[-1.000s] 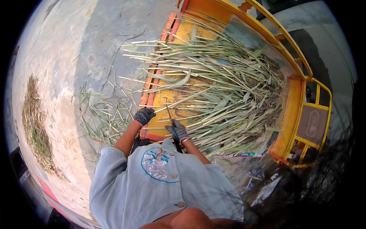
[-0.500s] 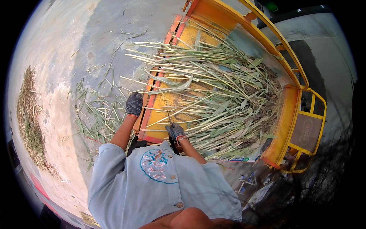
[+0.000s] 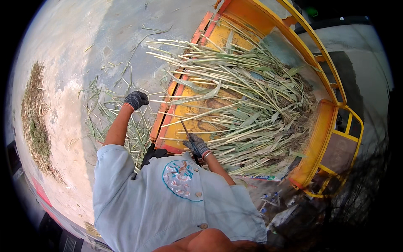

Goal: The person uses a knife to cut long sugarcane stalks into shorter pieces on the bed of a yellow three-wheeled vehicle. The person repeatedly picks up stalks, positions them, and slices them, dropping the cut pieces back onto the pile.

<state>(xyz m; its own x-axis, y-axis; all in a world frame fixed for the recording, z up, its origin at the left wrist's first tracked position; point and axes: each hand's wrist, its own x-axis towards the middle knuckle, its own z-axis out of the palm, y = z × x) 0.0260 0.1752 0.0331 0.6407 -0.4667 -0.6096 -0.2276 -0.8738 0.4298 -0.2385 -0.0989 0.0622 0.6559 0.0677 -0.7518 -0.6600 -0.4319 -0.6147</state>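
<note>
My left hand [image 3: 136, 100], in a dark grey knit glove with an orange cuff, is out past the left edge of the yellow truck bed [image 3: 184, 112], above the littered ground. Its fingers are curled in; whether anything is inside them cannot be seen. Close to my body, my right hand [image 3: 196, 145], gloved the same way, grips a knife whose thin dark blade [image 3: 184, 127] points up and away over the bed. Long pale stalks [image 3: 226, 77] with green leaves lie piled across the bed, their cut-looking ends toward the left and their bushy heads [image 3: 300, 94] toward the right.
Cut stalk pieces and leaves [image 3: 100, 113] litter the ground left of the bed. Farther left lies a long heap of dried plant matter [image 3: 35, 117]. A yellow rail [image 3: 321, 46] borders the far right side. Odds and ends [image 3: 273, 201] lie right of my body.
My left hand has moved left, away from the bed's edge and out over the littered ground. My right hand keeps the knife near the same spot. The view has shifted slightly.
</note>
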